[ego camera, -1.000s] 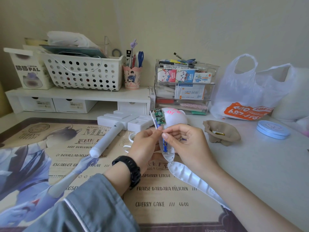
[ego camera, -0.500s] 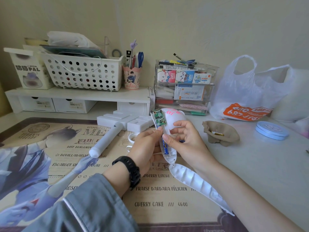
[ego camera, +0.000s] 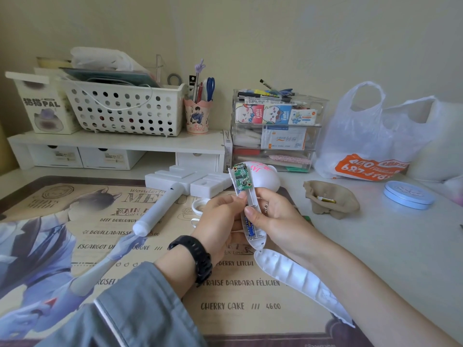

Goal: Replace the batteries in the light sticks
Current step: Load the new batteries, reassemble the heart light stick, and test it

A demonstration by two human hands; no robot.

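Observation:
My left hand [ego camera: 220,221] grips the opened handle of a white light stick [ego camera: 263,177] from the left, thumb on its edge. A green circuit board [ego camera: 241,176] shows at the top of the handle and a blue battery [ego camera: 250,227] sits in the lower slot. My right hand [ego camera: 273,217] holds the handle from the right, its thumb pressing just above the battery. The detached white handle cover [ego camera: 295,276] lies on the mat under my right forearm. A second white light stick [ego camera: 162,209] lies on the mat to the left.
A printed desk mat [ego camera: 125,246] covers the desk. A brown pouch [ego camera: 330,202] with a small item inside, a blue round tin [ego camera: 408,195] and a plastic bag [ego camera: 370,136] sit at the right. A shelf with a white basket [ego camera: 125,108], pen cup [ego camera: 196,116] and clear drawers [ego camera: 275,136] stands behind.
My right thumb has shifted along the handle's battery slot, now pressing just above the blue battery. The stick stays held upright in both hands.

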